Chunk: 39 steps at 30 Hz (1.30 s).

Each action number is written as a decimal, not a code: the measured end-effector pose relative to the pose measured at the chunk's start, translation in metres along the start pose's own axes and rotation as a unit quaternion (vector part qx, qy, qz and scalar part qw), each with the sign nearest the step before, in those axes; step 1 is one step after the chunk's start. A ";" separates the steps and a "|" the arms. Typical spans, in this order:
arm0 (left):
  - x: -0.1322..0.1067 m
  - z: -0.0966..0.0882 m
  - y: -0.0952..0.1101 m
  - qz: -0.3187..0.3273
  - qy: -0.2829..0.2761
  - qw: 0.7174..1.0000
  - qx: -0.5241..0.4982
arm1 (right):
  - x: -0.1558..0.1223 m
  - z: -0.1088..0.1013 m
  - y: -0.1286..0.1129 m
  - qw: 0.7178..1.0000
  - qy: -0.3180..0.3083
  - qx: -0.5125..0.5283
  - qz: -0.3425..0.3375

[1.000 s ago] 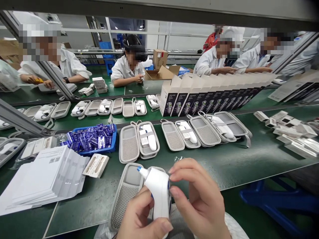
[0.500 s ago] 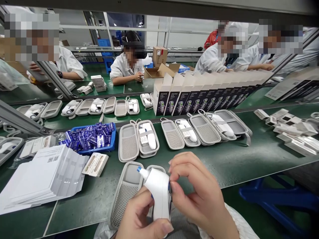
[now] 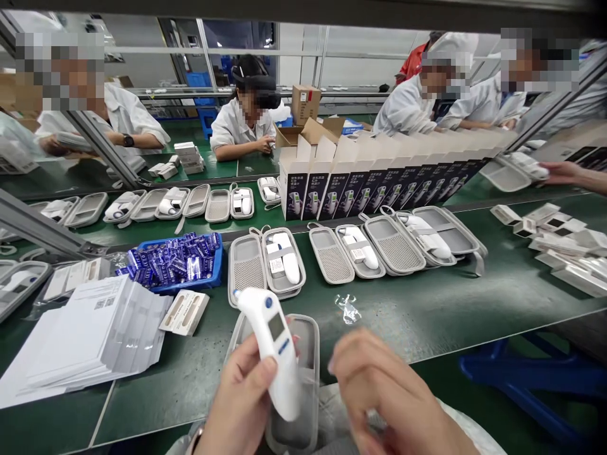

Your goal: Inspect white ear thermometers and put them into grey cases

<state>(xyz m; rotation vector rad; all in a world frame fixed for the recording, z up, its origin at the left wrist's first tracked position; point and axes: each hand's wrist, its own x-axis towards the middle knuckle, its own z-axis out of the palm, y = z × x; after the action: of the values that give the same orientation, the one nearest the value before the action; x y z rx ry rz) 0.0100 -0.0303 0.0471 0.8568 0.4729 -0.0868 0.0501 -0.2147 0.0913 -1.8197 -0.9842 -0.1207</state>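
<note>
"Over the open case (image 3: 309,338), what's changed?"
"I've turned the white thermometer (image 3: 274,351) face-up, my left hand (image 3: 244,385) clamped round it."
"And the right hand (image 3: 379,385)?"
"Off it now, leaving the display (image 3: 275,327) uncovered; blurred, so I can't tell whether that grip is apart or together."

A white curved plastic thermometer (image 3: 274,354) is held over a grey oblong case (image 3: 309,338), right of white rectangular paper sheets (image 3: 80,335).
</note>
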 end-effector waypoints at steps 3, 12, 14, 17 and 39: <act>0.011 -0.014 0.011 0.041 0.072 0.996 -0.012 | -0.023 -0.012 0.013 0.997 -0.050 0.048 0.023; 0.013 -0.025 0.013 0.070 0.147 0.987 0.014 | -0.041 -0.027 0.119 0.944 -0.028 -0.185 0.272; 0.014 -0.025 0.011 0.063 0.143 0.987 0.031 | -0.041 -0.027 0.142 0.924 0.002 -0.224 0.309; 0.014 -0.026 0.007 0.058 0.138 0.987 0.056 | -0.044 -0.025 0.169 0.903 0.037 -0.281 0.322; -0.007 -0.016 -0.018 0.120 -0.147 0.837 0.514 | -0.038 0.026 0.061 0.943 0.048 0.193 0.266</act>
<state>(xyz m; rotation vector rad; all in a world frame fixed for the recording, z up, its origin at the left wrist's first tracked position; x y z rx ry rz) -0.0073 -0.0308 0.0287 1.9254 -0.0245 -0.2497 0.0567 -0.2236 0.0162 -1.6323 -0.3837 0.2968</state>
